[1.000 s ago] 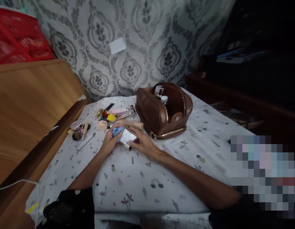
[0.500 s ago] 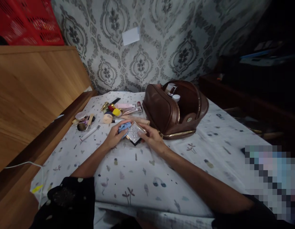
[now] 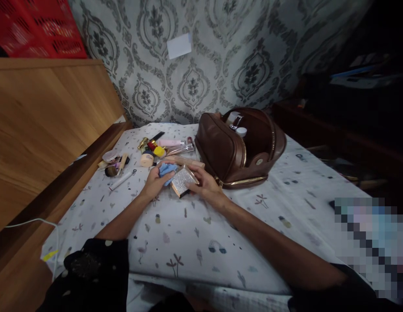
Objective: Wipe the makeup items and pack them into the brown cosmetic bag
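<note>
My right hand (image 3: 206, 188) grips a square, silver-glitter compact (image 3: 183, 180) with a gold and black edge. A crumpled blue cloth (image 3: 167, 170) is pinched in my left hand (image 3: 155, 182), beside the compact's left edge. Just behind both hands lies a long beige tube (image 3: 185, 162). Past it are a cream jar (image 3: 147, 158), a yellow-capped item (image 3: 159, 151), a pink tube (image 3: 171, 142) and other cosmetics. A brown makeup bag (image 3: 221, 151) stands unzipped to the right of my hands, with white-lidded containers (image 3: 241, 131) inside.
Makeup brushes (image 3: 114, 170) and a white pen-like stick (image 3: 121, 180) lie at the left on the patterned cloth (image 3: 185, 242). A wooden panel (image 3: 51, 121) borders the left side, with a red crate (image 3: 41, 30) above. Wallpapered wall closes off the back.
My hands have shifted slightly, and the compact has tilted so more of its gold front edge shows. The blue cloth has bunched up differently at its left side.
</note>
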Demonstrator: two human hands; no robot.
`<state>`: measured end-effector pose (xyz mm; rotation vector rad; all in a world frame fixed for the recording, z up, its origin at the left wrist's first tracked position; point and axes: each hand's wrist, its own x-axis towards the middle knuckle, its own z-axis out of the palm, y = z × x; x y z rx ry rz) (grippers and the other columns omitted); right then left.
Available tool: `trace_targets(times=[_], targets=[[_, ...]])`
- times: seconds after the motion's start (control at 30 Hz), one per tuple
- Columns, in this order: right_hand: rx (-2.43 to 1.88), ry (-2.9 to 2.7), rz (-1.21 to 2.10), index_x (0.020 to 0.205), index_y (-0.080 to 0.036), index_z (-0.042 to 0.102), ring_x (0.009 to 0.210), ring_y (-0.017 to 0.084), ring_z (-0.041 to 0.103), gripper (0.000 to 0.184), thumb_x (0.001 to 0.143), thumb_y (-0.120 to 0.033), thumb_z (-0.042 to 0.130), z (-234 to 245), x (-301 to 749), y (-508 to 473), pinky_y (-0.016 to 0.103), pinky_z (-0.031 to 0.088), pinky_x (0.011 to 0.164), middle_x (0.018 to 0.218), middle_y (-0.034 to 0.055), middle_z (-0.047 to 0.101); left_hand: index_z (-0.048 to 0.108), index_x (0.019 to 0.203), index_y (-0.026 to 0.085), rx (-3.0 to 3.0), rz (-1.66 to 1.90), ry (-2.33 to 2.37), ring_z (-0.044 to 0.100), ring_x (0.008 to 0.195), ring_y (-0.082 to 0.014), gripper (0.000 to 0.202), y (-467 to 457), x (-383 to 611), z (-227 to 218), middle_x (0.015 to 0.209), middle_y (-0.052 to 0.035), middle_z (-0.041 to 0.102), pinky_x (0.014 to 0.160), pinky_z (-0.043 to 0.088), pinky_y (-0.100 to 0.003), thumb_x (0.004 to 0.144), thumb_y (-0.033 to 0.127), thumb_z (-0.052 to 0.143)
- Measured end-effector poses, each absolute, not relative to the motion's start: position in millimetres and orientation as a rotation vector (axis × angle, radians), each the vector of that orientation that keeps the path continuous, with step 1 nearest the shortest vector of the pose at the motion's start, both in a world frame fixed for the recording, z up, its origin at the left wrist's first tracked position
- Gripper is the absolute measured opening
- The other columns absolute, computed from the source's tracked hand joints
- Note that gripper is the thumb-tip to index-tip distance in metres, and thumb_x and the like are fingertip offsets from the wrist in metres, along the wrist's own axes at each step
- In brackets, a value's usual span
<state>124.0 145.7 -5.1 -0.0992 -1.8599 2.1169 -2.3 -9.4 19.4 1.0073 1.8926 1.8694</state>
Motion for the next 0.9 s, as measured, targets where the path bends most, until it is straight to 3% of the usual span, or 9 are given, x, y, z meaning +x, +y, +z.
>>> trace_targets(times=[0.1,0.17,0.27,0.4,0.53,0.7,0.9], targets=[[-0.125,-1.926,2.19,0.136,-0.021,0.047,0.082,0.02,0.067,0.073,0.072,-0.038,0.078,-1.9,126.5,145.8,0.023,0.052,0.048,0.106,0.0076,0.067,0.067,0.108,0.017,1.035,1.874,1.896,0.063,0.089,-0.0171,0.04,-8.5,3.0,21.1,0.1,-0.0037,0.069,0.08,0.051,-0.027,0.075,0.035,0.078],[-0.108,-1.942,2.214,0.133,-0.022,0.05,0.079,0.019,0.066,0.066,0.075,-0.04,0.076,0.8,128.8,145.1,0.023,0.052,0.049,0.101,0.0062,0.068,0.066,0.11,0.017,1.065,1.863,1.895,0.064,0.091,-0.0174,0.039,-8.1,6.9,21.8,0.101,-0.0044,0.069,0.082,0.051,-0.027,0.077,0.035,0.076],[-0.098,-1.902,2.242,0.12,-0.023,0.056,0.073,0.017,0.065,0.054,0.074,-0.041,0.077,3.8,131.0,142.9,0.022,0.051,0.048,0.091,0.0024,0.067,0.065,0.113,0.018,1.097,1.873,1.93,0.064,0.098,-0.0187,0.038,-7.5,10.6,21.1,0.108,-0.0054,0.069,0.088,0.05,-0.028,0.081,0.037,0.073],[-0.184,-1.788,2.307,0.108,-0.024,0.057,0.067,0.017,0.063,0.053,0.068,-0.047,0.082,4.0,130.1,140.0,0.023,0.048,0.043,0.086,0.0005,0.066,0.065,0.118,0.02,1.151,1.916,1.979,0.061,0.113,-0.0206,0.037,-7.2,11.6,18.7,0.121,-0.0054,0.067,0.102,0.046,-0.032,0.088,0.042,0.066],[-0.24,-1.619,2.327,0.102,-0.023,0.059,0.075,0.019,0.065,0.051,0.066,-0.049,0.084,4.0,128.6,139.0,0.027,0.054,0.055,0.089,0.0012,0.069,0.063,0.127,0.021,1.187,1.823,1.974,0.061,0.117,-0.0233,0.044,-7.8,12.2,18.8,0.122,-0.0064,0.069,0.105,0.046,-0.036,0.091,0.046,0.061],[-0.285,-1.501,2.361,0.104,-0.024,0.06,0.079,0.019,0.066,0.054,0.064,-0.05,0.085,5.7,128.2,137.8,0.028,0.053,0.057,0.097,0.0018,0.071,0.062,0.132,0.022,1.21,1.777,1.96,0.057,0.127,-0.0261,0.052,-7.7,10.3,19.0,0.13,-0.008,0.067,0.113,0.041,-0.041,0.088,0.049,0.063],[-0.351,-1.363,2.343,0.103,-0.024,0.061,0.08,0.018,0.064,0.054,0.062,-0.045,0.087,5.5,124.9,136.5,0.027,0.052,0.057,0.093,0.0007,0.069,0.06,0.136,0.019,1.221,1.753,1.932,0.053,0.133,-0.0286,0.058,-9.3,7.7,17.4,0.141,-0.0098,0.06,0.116,0.036,-0.042,0.088,0.051,0.064]])
